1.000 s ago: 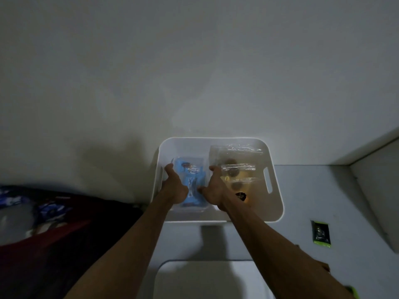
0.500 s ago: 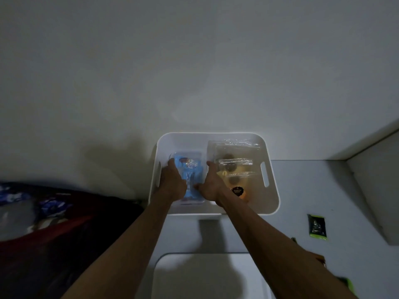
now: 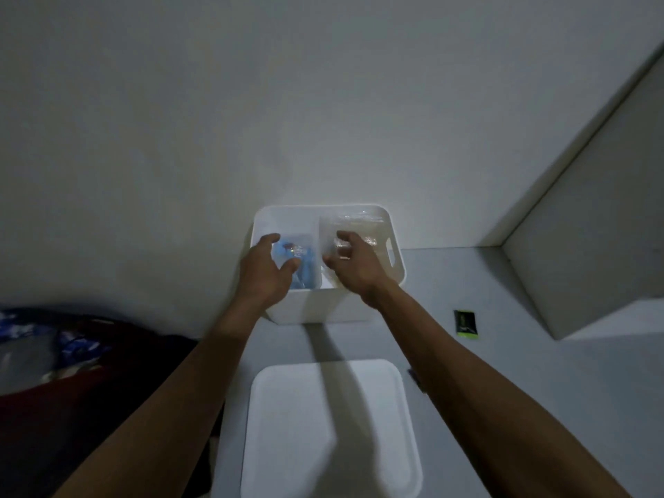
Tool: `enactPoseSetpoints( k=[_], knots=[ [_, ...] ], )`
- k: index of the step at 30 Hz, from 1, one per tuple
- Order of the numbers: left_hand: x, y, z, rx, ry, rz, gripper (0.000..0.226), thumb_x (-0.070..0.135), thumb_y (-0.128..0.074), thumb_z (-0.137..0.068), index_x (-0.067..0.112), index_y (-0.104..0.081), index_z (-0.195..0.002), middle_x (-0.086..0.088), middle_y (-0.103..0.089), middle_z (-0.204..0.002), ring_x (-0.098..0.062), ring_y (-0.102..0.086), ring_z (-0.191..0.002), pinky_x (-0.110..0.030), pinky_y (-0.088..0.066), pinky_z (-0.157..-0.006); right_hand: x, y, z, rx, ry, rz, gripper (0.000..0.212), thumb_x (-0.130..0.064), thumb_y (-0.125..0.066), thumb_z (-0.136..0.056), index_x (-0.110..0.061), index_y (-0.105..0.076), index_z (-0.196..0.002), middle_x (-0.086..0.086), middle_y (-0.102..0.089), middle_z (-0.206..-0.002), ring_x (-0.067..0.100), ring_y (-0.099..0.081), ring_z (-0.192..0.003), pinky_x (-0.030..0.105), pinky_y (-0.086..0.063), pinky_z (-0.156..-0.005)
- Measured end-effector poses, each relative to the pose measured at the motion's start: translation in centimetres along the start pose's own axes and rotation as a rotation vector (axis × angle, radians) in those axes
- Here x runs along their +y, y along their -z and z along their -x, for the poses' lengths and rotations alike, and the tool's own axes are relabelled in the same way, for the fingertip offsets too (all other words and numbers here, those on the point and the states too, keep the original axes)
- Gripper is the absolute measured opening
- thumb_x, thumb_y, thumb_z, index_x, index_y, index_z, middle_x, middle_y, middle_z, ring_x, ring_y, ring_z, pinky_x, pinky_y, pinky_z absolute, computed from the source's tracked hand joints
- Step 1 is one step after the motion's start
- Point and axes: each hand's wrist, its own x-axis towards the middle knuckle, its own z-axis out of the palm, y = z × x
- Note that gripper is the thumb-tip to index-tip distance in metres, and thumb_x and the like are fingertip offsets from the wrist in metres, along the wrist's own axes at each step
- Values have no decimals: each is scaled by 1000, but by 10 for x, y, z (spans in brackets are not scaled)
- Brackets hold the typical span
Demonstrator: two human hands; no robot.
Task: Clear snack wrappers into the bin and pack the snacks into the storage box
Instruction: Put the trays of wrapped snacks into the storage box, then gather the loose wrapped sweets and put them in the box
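1. The white storage box stood on the pale surface against the wall, its right side showing a slot handle
2. Inside it, on the left, lay a blue snack packet; on the right, clear snack packets filled the space up to the far rim
3. The left hand hung over the box's left half with fingers spread and curled, thumb near the blue packet; whether it touched the packet could not be told, and it gripped nothing clearly
4. The right hand hovered over the clear packets, fingers loosely bent and apart, not clamped on anything that showed
5. Both forearms reached in from the near edge, well apart from each other
6. In front of the box, nearer the person, a flat white lid lay on the surface
7. To the right of the box, a small dark wrapper with a green edge lay flat on the surface, well apart from the box
8. At the far left sat a dark red bin holding blue and silvery wrappers, dim and blurred
9. A raised white ledge stood at the right
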Motion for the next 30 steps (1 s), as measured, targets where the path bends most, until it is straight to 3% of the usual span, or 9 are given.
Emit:
enactPoseSetpoints(
  k=[4,7,10,14,18,21,26,30],
  knots=[
    [9,2,60,1,-32,155,49,26,-76,-84,16,-58,-129,-9,-63,-126,-25,-61,-114,-35,-48,-99,12,39,72,71,39,-49,47,-27,-71,-87,-25,-55,-131,5,-67,-117,18,-66,-103,38,-57,-87],
    [10,-10,109,-60,-19,254,46,23,-75,-85,15,-58,-128,-5,-61,-123,-21,-60,-114,-33,-48,-96,43,68,132,107,0,-80,37,-29,-70,-89,-26,-60,-125,4,-70,-110,24,-69,-99,46,-59,-87],
    [6,-29,160,-122,-2,269,45,25,-75,-85,16,-59,-126,-1,-62,-121,-19,-60,-112,-31,-48,-93,84,96,186,178,-60,-102,27,-25,-69,-89,-26,-64,-116,8,-72,-102,30,-71,-95,46,-58,-79],
    [-3,-61,222,-193,26,261,46,25,-75,-85,17,-59,-127,-4,-63,-127,-19,-60,-113,-32,-48,-93,141,133,249,299,-152,-81,15,-20,-69,-90,-29,-67,-102,8,-74,-101,25,-71,-91,41,-58,-80],
    [-4,-100,270,-281,44,249,45,25,-74,-85,18,-58,-127,-3,-62,-129,-18,-59,-111,-30,-47,-91,198,164,292,417,-258,7,14,-26,-69,-90,-33,-65,-100,3,-73,-102,18,-69,-91,42,-58,-79],
    [-3,-134,294,-339,57,210,49,25,-74,-86,18,-55,-131,-5,-59,-132,-20,-57,-116,-35,-46,-98,226,178,307,475,-299,84,23,-28,-67,-92,-27,-63,-115,0,-70,-105,7,-65,-86,26,-51,-70],
    [15,-191,309,-348,62,119,58,28,-70,-89,16,-46,-140,-7,-49,-143,-24,-46,-130,-34,-37,-106,269,194,287,432,-250,226,43,-30,-66,-92,-18,-55,-133,5,-63,-128,18,-60,-111,32,-49,-93],
    [30,-238,302,-280,-50,-1,61,21,-75,-85,4,-50,-137,-17,-54,-137,-32,-50,-127,-31,-40,-101,294,202,245,294,-154,341,50,-28,-63,-94,-15,-48,-140,6,-52,-141,23,-48,-128,28,-36,-104]
  ],
)
